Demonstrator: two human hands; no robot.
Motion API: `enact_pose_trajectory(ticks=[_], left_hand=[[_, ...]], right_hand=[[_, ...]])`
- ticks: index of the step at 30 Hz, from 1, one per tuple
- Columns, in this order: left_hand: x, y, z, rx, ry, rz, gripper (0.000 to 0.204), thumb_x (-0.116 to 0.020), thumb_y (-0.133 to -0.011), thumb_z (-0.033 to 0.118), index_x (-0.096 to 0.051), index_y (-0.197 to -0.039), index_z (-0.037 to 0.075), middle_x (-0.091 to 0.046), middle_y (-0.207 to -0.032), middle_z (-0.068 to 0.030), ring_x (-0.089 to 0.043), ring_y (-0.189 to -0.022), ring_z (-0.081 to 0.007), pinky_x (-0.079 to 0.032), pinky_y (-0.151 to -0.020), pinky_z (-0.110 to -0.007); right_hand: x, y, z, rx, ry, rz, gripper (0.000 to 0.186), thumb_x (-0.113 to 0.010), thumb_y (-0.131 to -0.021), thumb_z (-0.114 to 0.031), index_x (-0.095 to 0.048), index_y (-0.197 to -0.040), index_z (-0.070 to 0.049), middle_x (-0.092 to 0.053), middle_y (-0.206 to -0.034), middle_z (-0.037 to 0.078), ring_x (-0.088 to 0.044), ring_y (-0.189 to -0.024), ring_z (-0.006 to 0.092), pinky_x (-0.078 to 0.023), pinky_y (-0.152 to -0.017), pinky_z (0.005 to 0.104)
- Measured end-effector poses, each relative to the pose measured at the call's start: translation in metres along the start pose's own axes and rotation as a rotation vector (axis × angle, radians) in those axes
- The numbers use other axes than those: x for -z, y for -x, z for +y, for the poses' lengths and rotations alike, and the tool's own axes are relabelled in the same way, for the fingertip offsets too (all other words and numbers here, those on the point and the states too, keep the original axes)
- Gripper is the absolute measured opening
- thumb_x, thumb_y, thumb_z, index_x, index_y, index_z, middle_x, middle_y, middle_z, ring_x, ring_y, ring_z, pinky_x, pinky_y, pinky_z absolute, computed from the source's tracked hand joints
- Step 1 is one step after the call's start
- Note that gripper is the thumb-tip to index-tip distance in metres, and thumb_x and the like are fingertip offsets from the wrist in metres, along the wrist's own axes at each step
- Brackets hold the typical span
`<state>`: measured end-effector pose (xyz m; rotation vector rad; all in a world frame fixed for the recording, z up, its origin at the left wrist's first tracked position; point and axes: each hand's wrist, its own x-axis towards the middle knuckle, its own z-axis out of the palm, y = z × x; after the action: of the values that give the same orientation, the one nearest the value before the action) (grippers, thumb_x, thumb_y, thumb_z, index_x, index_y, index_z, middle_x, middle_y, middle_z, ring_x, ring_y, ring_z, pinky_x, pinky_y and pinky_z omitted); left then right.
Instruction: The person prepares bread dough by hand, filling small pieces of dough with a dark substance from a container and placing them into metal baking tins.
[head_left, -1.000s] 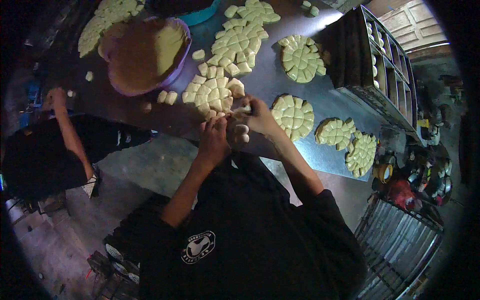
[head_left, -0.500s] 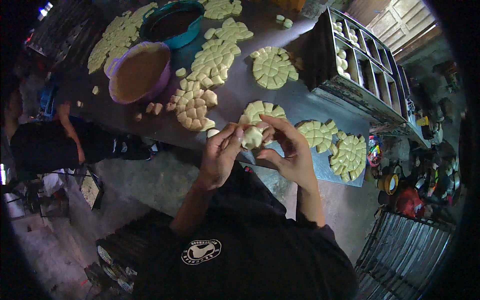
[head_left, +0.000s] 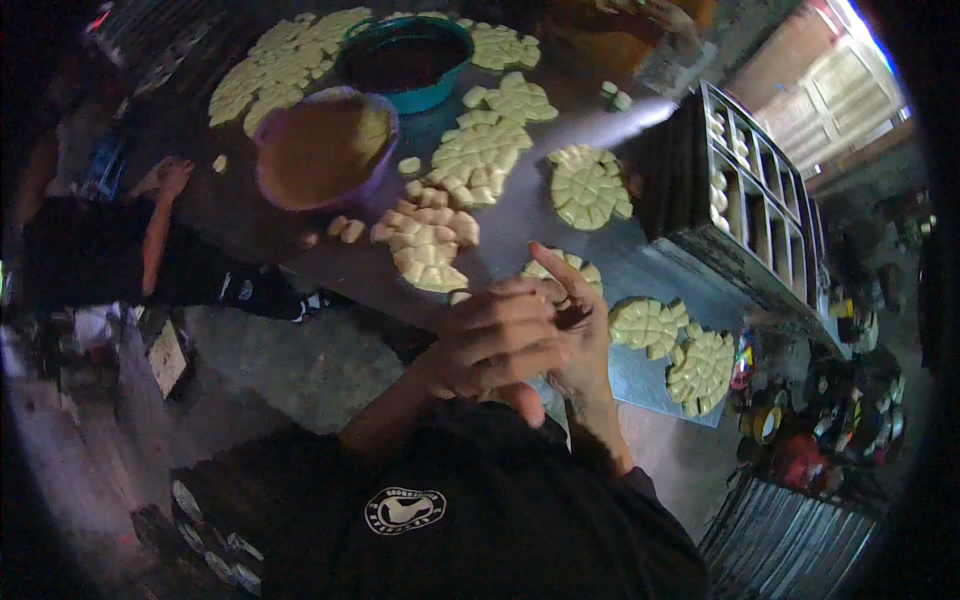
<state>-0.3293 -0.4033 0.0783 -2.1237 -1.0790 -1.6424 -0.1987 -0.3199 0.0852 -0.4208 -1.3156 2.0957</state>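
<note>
Half a second ago a pale lump of soft dough showed plainly between my fingertips; now my left hand [head_left: 500, 338] has folded across my right hand [head_left: 587, 345] and hidden it, so I judge it is being worked between the palms. My left fingers lie together, slightly curled; one right finger sticks out straight (whether the lump is gripped, I cannot tell). Just beyond, partly covered, sits one pale-yellow, scored dough round [head_left: 587, 272], with three more beyond and rightward. I count two basins, a purple round basin [head_left: 377, 190] and a teal round basin [head_left: 430, 99]; one dark, compartmented rack [head_left: 690, 250]; and three small loose dough pieces [head_left: 351, 231] near the purple one.
</note>
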Motion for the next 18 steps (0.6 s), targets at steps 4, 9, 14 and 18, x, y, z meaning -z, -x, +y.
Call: enact_pose_trajectory(ticks=[4, 9, 14, 18], left_hand=[[0.012, 0.04, -0.035, -0.026, 0.303, 0.488, 0.052, -0.066, -0.087, 0.053, -0.062, -0.109, 0.006, -0.067, -0.098, -0.0106, -0.068, -0.091, -0.0279, -0.058, -0.083, -0.046], [0.029, 0.083, -0.049, 0.385, 0.457, 1.039, 0.066, -0.078, -0.084, 0.039, -0.048, -0.125, -0.003, -0.064, -0.106, -0.0169, -0.065, -0.098, -0.0243, -0.055, -0.086, -0.041], [0.091, 0.11, -0.06, 1.017, 0.383, 1.068, 0.071, -0.076, -0.088, 0.028, -0.038, -0.142, 0.002, -0.056, -0.128, -0.0121, -0.055, -0.118, -0.0231, -0.044, -0.104, -0.039], [0.11, 0.163, -0.069, 1.518, 0.599, 1.176, 0.053, -0.07, -0.092, 0.025, -0.048, -0.136, 0.004, -0.059, -0.118, -0.0084, -0.059, -0.107, -0.0184, -0.045, -0.1, -0.037]], right_hand=[[-0.057, -0.023, 0.028, -0.084, -0.052, -0.18, 0.068, -0.071, -0.086, 0.0, -0.039, -0.146, 0.0, -0.064, -0.122, 0.013, -0.063, -0.104, 0.014, -0.05, -0.091, 0.0287], [-0.113, -0.077, 0.058, -0.367, -0.137, -0.294, 0.062, -0.067, -0.09, 0.001, -0.039, -0.144, -0.005, -0.059, -0.128, 0.013, -0.06, -0.11, 0.0173, -0.048, -0.093, 0.0297], [-0.156, -0.162, 0.099, -0.054, 0.474, -0.525, 0.042, -0.064, -0.091, -0.001, -0.055, -0.132, -0.005, -0.07, -0.108, 0.011, -0.069, -0.093, 0.0198, -0.054, -0.084, 0.0301], [-0.215, -0.245, 0.125, -0.019, 1.251, -0.824, 0.031, -0.062, -0.093, -0.014, -0.066, -0.123, -0.004, -0.071, -0.112, 0.015, -0.068, -0.106, 0.0304, -0.053, -0.09, 0.0352]])
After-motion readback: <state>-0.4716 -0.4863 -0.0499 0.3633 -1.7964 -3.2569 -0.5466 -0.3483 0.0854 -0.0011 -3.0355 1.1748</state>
